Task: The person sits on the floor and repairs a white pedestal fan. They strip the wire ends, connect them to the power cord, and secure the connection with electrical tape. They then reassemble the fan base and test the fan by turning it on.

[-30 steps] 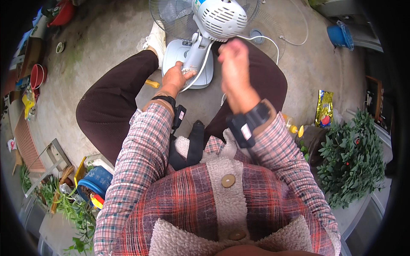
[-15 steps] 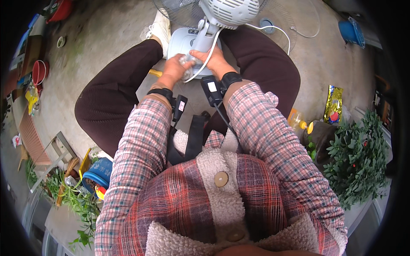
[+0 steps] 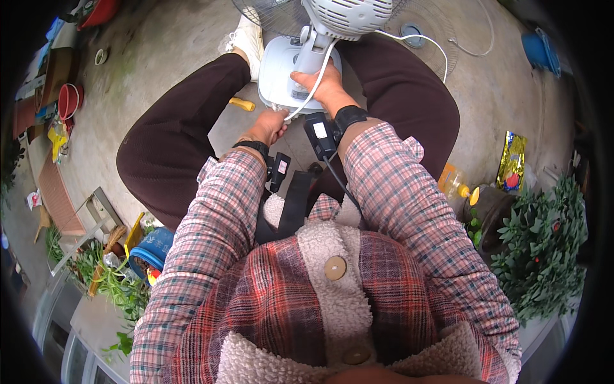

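Observation:
A grey-white electric fan (image 3: 345,14) stands between my legs, its pale base (image 3: 275,73) on the floor. My right hand (image 3: 323,83) is closed on the lower neck (image 3: 310,56) of the fan. My left hand (image 3: 270,125) is closed at the front left edge of the base on some crumpled pale material (image 3: 276,108), too small to name surely. A white power cord (image 3: 327,64) hangs from the fan head past both hands. A short yellow object (image 3: 243,104) lies beside the base.
A wire grille (image 3: 435,61) lies on the concrete floor (image 3: 163,70) behind my right leg. A blue bucket (image 3: 540,51) is at right, a red bucket (image 3: 69,101) at left. Leafy plants (image 3: 537,249), a gold packet (image 3: 511,160) and a yellow-capped bottle (image 3: 453,182) sit near me.
My right hand has moved from in the air onto the fan's neck. My left hand has come down from the neck to the base's front edge with the crumpled pale material.

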`<state>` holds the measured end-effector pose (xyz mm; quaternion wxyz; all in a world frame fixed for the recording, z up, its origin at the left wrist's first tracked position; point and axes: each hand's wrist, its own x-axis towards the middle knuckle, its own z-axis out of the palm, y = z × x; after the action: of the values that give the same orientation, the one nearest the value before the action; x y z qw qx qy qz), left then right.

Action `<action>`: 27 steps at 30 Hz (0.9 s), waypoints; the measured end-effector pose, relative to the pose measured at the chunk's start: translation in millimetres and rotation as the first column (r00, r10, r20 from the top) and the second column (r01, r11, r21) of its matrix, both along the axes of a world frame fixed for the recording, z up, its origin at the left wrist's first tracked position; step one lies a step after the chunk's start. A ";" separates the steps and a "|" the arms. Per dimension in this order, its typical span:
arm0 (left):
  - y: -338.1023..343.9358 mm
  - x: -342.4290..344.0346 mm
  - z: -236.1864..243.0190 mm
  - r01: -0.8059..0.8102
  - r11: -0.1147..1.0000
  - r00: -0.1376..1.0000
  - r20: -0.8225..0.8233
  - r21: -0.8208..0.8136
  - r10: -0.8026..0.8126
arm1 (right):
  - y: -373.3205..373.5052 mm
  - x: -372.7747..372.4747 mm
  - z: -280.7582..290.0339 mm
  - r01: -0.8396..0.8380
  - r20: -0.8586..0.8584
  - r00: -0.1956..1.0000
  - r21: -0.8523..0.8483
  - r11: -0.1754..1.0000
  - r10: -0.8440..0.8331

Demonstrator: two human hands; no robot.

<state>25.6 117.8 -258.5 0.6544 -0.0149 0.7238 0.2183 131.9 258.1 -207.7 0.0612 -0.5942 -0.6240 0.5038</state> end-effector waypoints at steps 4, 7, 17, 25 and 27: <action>-1.0 3.1 16.1 0.086 0.994 0.996 -0.016 -0.069 -0.088 | -2.3 1.2 1.0 -0.014 -0.010 1.000 0.004 1.000 0.014; 0.0 9.1 32.9 0.089 0.989 0.995 -0.038 -0.121 -0.094 | -1.1 2.5 -2.4 -0.031 -0.012 0.999 0.007 0.999 0.031; -9.1 0.8 29.9 -0.167 0.986 0.984 0.073 0.025 0.165 | -4.4 4.8 -26.3 -0.027 -0.094 0.995 -0.042 0.999 0.023; -3.4 10.3 5.7 -0.073 0.996 0.996 0.047 -0.060 0.076 | -9.1 4.0 -11.8 0.017 -0.033 0.999 0.011 1.000 -0.017; -1.6 9.7 10.6 0.071 0.997 0.997 0.025 -0.042 -0.070 | -8.3 4.7 -11.0 0.000 -0.018 1.000 -0.011 1.000 0.000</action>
<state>35.3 116.2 -247.9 0.6698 -0.0059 0.7206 0.1793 136.6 249.8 -218.8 0.0636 -0.5899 -0.6204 0.5128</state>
